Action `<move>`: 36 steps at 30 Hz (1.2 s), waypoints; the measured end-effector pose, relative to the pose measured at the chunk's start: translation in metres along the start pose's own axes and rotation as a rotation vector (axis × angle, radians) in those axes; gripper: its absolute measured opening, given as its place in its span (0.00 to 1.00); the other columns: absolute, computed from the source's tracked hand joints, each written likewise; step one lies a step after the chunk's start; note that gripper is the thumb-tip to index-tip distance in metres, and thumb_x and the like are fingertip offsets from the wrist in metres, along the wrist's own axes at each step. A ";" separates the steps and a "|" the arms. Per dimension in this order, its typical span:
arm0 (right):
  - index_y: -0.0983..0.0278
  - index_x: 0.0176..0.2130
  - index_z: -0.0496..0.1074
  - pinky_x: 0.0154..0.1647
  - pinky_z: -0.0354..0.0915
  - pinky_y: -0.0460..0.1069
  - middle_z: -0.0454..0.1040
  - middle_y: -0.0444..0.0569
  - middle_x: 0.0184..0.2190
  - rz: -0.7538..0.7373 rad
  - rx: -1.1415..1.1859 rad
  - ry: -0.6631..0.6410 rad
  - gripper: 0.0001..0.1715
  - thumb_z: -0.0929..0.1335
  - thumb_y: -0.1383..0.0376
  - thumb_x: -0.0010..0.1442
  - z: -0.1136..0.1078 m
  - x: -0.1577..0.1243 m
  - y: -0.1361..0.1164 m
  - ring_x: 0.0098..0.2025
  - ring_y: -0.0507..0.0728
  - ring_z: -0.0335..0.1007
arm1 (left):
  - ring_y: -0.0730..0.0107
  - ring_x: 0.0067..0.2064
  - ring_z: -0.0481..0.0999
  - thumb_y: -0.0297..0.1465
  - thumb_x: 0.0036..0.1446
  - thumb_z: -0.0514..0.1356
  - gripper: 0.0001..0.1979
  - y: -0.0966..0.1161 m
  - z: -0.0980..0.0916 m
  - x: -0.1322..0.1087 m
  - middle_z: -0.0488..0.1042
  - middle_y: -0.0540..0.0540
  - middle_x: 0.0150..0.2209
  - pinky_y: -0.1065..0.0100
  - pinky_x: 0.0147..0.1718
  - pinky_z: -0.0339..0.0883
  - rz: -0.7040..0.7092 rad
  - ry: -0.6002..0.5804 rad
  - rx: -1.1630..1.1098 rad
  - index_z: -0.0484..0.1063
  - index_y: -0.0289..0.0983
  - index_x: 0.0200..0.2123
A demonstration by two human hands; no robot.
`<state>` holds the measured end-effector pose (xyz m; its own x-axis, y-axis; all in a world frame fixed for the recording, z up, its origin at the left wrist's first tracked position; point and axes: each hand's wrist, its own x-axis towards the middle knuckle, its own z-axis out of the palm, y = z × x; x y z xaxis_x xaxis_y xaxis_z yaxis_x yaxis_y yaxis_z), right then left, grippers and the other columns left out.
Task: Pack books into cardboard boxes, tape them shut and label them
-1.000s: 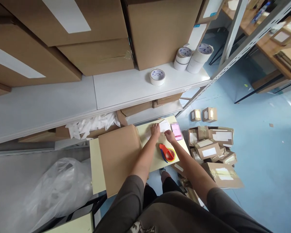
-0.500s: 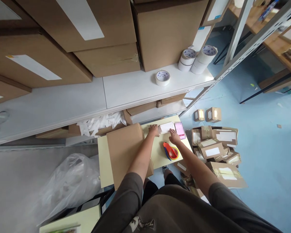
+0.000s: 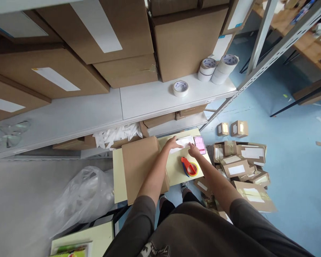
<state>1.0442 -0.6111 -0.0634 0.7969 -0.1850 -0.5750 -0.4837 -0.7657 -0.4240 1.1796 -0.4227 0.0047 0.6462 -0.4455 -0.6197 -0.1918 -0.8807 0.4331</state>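
Observation:
White paper [image 3: 186, 140] lies on the pale yellow table [image 3: 176, 170] between my hands. My left hand [image 3: 171, 143] is at its left edge, open, with thumb and fingers apart. On the near right side my right hand [image 3: 194, 151] touches the paper with an outstretched finger; its other fingers are partly hidden. A phone with a pink screen [image 3: 200, 144] lies just right of the paper. Nearer to me is a red tape dispenser [image 3: 187, 165] with a yellow and blue rim. A large cardboard box [image 3: 140, 166] stands left, under my left forearm.
Ahead, a grey shelf [image 3: 147, 103] holds large cartons [image 3: 187, 46] and rolls of tape [image 3: 181, 88]. Small parcels [image 3: 237, 167] are heaped on the floor at right, beside the metal shelf post [image 3: 273, 53]. A clear plastic bag [image 3: 80, 200] sits at left.
My left hand has lifted its fingers and spread its thumb over the paper. The paper looks shifted slightly. My right hand stays near the paper's right side. The whole view has swung a little.

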 end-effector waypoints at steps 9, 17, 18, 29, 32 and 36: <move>0.64 0.68 0.72 0.65 0.69 0.58 0.75 0.60 0.65 -0.169 0.076 0.185 0.33 0.66 0.71 0.65 -0.033 -0.005 -0.010 0.64 0.67 0.74 | 0.56 0.52 0.82 0.30 0.58 0.69 0.07 0.015 -0.017 -0.041 0.86 0.41 0.46 0.65 0.50 0.72 -0.036 0.154 0.067 0.86 0.41 0.40; 0.59 0.53 0.83 0.67 0.66 0.59 0.82 0.54 0.56 -0.554 0.092 0.152 0.16 0.71 0.66 0.67 -0.080 -0.018 -0.051 0.64 0.66 0.73 | 0.55 0.49 0.83 0.33 0.62 0.68 0.09 0.024 -0.047 -0.080 0.86 0.42 0.44 0.64 0.48 0.72 0.005 0.216 0.072 0.88 0.44 0.43; 0.59 0.50 0.83 0.63 0.68 0.57 0.84 0.54 0.53 -0.549 0.088 0.116 0.13 0.71 0.66 0.67 -0.086 -0.018 -0.055 0.60 0.65 0.76 | 0.56 0.48 0.83 0.33 0.61 0.68 0.09 0.023 -0.051 -0.085 0.87 0.42 0.44 0.64 0.48 0.72 0.005 0.217 0.065 0.88 0.44 0.43; 0.61 0.35 0.80 0.39 0.64 0.48 0.82 0.47 0.33 -0.615 0.202 -0.030 0.09 0.71 0.61 0.64 -0.113 -0.027 -0.077 0.35 0.57 0.73 | 0.64 0.40 0.81 0.35 0.59 0.70 0.11 -0.001 -0.041 -0.116 0.86 0.45 0.38 0.68 0.42 0.71 -0.034 0.320 -0.176 0.89 0.39 0.43; 0.61 0.35 0.81 0.38 0.65 0.48 0.82 0.47 0.32 -0.650 0.241 -0.056 0.12 0.71 0.57 0.63 -0.114 -0.028 -0.087 0.34 0.57 0.72 | 0.65 0.39 0.81 0.35 0.58 0.70 0.11 -0.006 -0.037 -0.118 0.86 0.45 0.37 0.68 0.40 0.71 -0.064 0.351 -0.248 0.88 0.39 0.43; 0.61 0.34 0.81 0.39 0.68 0.49 0.82 0.47 0.31 -0.660 0.256 -0.080 0.14 0.72 0.54 0.62 -0.117 -0.023 -0.089 0.34 0.58 0.74 | 0.66 0.37 0.80 0.35 0.54 0.72 0.10 -0.017 -0.040 -0.127 0.85 0.46 0.35 0.69 0.38 0.71 -0.095 0.385 -0.367 0.88 0.39 0.39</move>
<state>1.1110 -0.6111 0.0698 0.9285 0.3209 -0.1868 0.0133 -0.5313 -0.8471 1.1297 -0.3450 0.1024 0.8852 -0.2144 -0.4129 0.1074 -0.7694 0.6297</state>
